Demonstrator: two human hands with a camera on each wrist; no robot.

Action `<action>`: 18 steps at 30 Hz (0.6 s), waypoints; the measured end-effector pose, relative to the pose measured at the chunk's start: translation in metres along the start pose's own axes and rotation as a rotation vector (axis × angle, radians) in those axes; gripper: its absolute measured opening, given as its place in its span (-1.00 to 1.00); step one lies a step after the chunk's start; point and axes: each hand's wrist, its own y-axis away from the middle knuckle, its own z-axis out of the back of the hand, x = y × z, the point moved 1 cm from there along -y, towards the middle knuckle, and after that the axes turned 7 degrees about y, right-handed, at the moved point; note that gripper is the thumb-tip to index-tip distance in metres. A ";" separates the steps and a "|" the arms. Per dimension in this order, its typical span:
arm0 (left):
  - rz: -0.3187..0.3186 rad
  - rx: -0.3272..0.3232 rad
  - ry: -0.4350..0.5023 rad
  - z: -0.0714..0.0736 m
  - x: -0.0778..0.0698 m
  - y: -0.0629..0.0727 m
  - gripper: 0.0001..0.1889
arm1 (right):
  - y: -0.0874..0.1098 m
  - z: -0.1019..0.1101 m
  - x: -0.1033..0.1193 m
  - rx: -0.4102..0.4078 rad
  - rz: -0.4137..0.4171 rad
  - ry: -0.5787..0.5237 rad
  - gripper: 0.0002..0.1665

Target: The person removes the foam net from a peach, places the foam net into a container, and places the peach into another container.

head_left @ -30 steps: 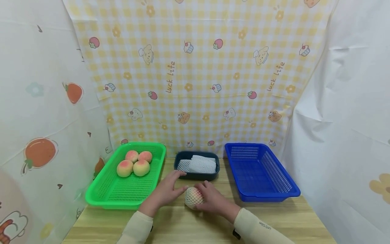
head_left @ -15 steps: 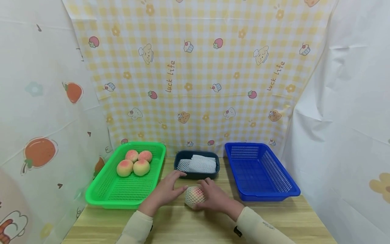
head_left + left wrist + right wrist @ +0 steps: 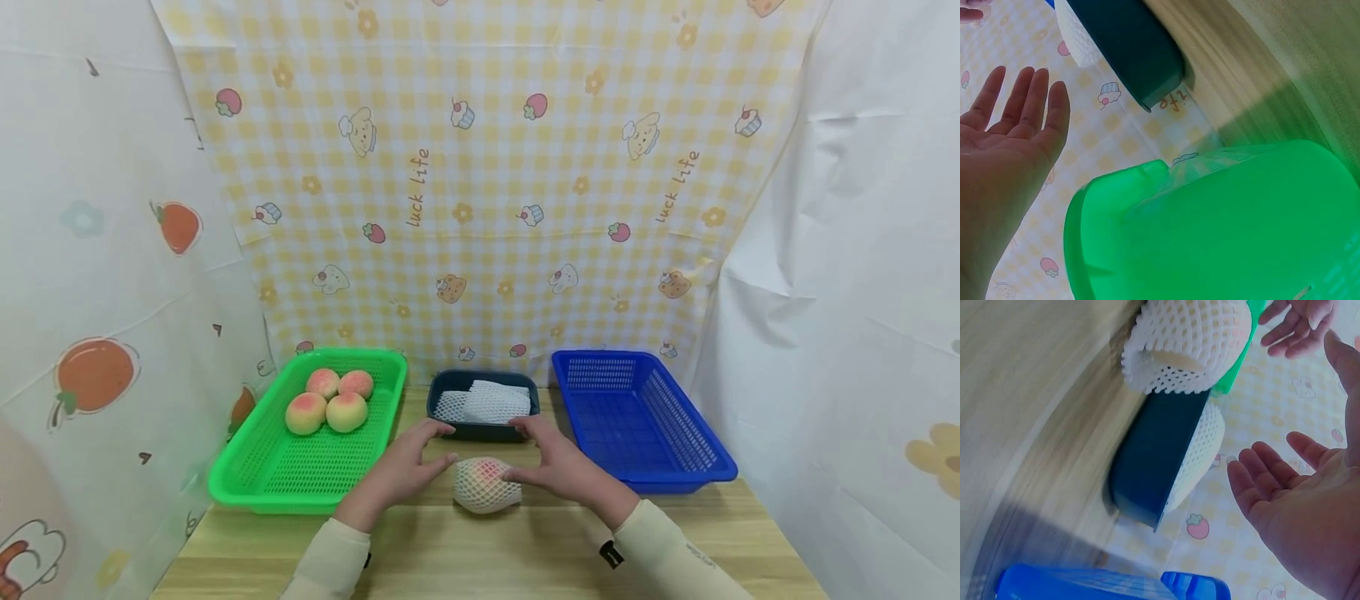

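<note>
A peach in a white foam net sleeve (image 3: 480, 487) sits on the wooden table between the two hands. In the right wrist view the sleeve's loose open end (image 3: 1169, 369) faces the right side. My left hand (image 3: 403, 468) is held just left of the peach, fingers spread, gripping nothing; its relaxed fingers also show in the left wrist view. To the right of the peach, my right hand (image 3: 567, 468) is loosely open, its thumb tip overlapping the sleeve in the head view. Behind them, a dark tray (image 3: 480, 432) holds more white foam sleeves (image 3: 498, 403).
On the left stands a green basket (image 3: 315, 502) with several peaches (image 3: 347, 412) toward its back. A blue basket (image 3: 660, 482) is on the right, with its bottom bare. A yellow checked cloth (image 3: 495, 250) hangs behind the table.
My right hand has let go of the sleeved peach and drawn back to the right, its fingers opening. The peach's sleeve end is now uncovered. The left hand is nearly still.
</note>
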 end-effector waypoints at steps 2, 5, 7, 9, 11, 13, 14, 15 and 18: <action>0.003 0.002 0.005 0.001 -0.001 0.000 -0.53 | 0.000 0.001 -0.001 -0.007 0.000 -0.007 0.09; 0.011 0.004 0.010 0.002 -0.003 0.001 -0.54 | 0.000 -0.001 -0.002 -0.006 -0.004 -0.018 0.10; 0.017 0.005 0.011 0.002 -0.003 0.002 -0.54 | 0.000 -0.005 -0.003 0.005 -0.019 -0.050 0.11; 0.020 0.004 0.009 0.002 -0.003 0.003 -0.55 | -0.001 -0.011 -0.006 0.032 -0.038 -0.105 0.13; 0.022 0.002 0.009 0.002 -0.003 0.003 -0.55 | -0.003 -0.021 -0.012 0.070 -0.055 -0.165 0.16; 0.024 0.002 0.013 0.002 -0.002 0.003 -0.56 | -0.005 -0.032 -0.019 0.116 -0.073 -0.203 0.19; 0.025 0.005 0.015 0.002 -0.001 0.003 -0.56 | -0.005 -0.037 -0.022 0.136 -0.077 -0.212 0.20; 0.025 0.009 0.017 0.001 0.000 0.003 -0.56 | -0.006 -0.042 -0.024 0.153 -0.082 -0.213 0.21; 0.028 0.020 0.029 0.001 0.003 0.003 -0.55 | -0.008 -0.054 -0.029 0.191 -0.088 -0.222 0.21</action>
